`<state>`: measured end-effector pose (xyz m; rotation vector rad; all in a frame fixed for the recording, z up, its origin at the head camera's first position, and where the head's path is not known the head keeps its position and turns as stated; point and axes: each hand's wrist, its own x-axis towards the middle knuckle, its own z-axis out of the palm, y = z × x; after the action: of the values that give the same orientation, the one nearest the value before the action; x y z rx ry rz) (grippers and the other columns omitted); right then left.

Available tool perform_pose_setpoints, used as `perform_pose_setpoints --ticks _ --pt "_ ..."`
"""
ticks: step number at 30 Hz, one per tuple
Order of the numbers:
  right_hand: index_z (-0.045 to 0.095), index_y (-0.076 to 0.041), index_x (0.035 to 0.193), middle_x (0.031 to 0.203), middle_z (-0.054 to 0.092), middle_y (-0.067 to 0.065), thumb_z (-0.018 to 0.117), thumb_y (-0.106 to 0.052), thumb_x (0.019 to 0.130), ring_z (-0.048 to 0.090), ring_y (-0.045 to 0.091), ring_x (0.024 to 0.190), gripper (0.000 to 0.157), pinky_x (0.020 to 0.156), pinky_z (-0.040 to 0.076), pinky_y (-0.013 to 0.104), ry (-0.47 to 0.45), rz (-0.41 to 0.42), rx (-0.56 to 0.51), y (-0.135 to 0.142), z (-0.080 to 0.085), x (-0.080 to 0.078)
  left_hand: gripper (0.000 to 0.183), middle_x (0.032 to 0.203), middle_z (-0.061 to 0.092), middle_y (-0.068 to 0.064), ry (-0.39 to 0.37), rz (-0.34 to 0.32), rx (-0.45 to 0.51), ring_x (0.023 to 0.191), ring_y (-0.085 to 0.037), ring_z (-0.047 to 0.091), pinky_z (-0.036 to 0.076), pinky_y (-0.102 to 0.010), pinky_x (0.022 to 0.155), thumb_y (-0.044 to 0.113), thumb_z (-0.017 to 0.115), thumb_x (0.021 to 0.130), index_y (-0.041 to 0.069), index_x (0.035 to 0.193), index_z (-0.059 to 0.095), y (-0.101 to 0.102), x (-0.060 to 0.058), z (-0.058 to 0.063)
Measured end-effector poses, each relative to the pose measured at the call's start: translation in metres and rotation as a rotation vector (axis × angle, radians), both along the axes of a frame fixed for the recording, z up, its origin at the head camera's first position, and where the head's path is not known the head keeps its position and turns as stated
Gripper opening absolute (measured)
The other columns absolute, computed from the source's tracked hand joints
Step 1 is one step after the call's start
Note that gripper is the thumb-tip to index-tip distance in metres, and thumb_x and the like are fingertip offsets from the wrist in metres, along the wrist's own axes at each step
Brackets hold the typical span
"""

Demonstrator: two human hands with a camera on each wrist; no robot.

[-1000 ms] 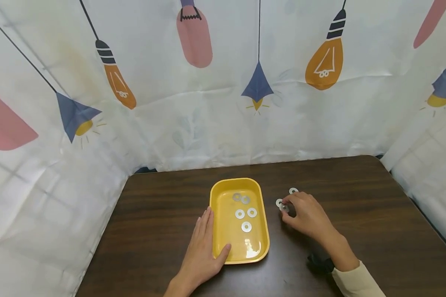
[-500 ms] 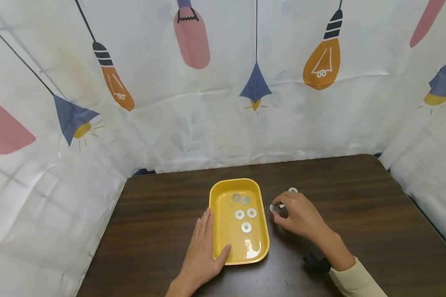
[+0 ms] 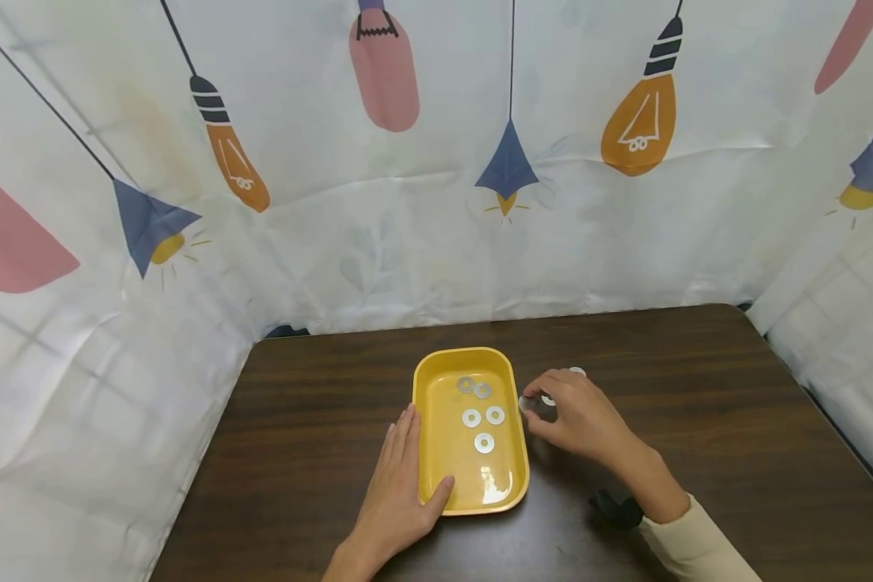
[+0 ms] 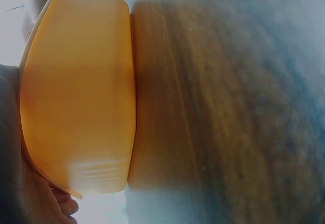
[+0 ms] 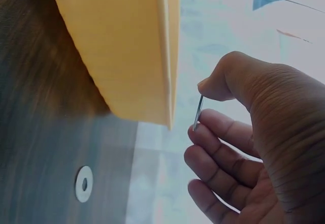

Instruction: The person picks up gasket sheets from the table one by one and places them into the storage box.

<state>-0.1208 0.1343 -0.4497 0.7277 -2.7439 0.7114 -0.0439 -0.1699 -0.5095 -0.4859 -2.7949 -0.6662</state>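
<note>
In the head view, my left hand [image 3: 393,493] rests on the left rim of a yellow tray [image 3: 469,477], fingers straight along its side and thumb over the near edge. Several flat metal washers [image 3: 483,451] lie inside. Thumb and fingertips of my right hand [image 3: 585,416] pinch another washer [image 5: 198,112], seen edge-on in the right wrist view. They hold it above the table, right by the tray's right rim. Two more washers lie on the table, partly hidden by that hand; one loose washer [image 5: 78,183] shows in the right wrist view.
The brown wood-grain table [image 3: 320,404] holds the tray near its middle. A white curtain [image 3: 422,218] printed with lamps and bulbs hangs behind it and along both sides. A dark strap-like item [image 3: 614,511] sits at the right wrist.
My right hand has lifted one washer from the table and carried it left, up to the tray's right rim. The left hand keeps its place on the tray.
</note>
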Motion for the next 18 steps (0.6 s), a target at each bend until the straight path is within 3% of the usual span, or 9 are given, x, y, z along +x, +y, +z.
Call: perform_pose_setpoints --ticks 6,18 --pt "0.078 -0.015 0.101 0.101 0.076 -0.003 0.085 -0.025 0.085 0.069 0.019 0.091 0.02 0.081 0.059 0.039 0.02 0.017 -0.011 -0.004 0.006 -0.002 0.101 0.176 0.027 -0.018 -0.011 -0.006 0.007 0.163 -0.032 0.028 -0.006 -0.018 0.134 0.045 0.075 0.09 -0.004 0.165 0.026 0.0 0.0 0.002" --pt "0.079 -0.015 0.101 0.102 0.077 -0.003 0.085 -0.024 0.084 0.071 0.019 0.098 0.021 0.089 0.062 0.042 0.027 0.078 0.022 -0.015 0.015 -0.009 0.102 0.175 0.028 -0.017 -0.017 -0.002 0.0 0.163 -0.03 0.028 -0.008 -0.018 0.133 0.046 0.075 0.09 -0.003 0.165 0.026 -0.001 -0.001 0.001"
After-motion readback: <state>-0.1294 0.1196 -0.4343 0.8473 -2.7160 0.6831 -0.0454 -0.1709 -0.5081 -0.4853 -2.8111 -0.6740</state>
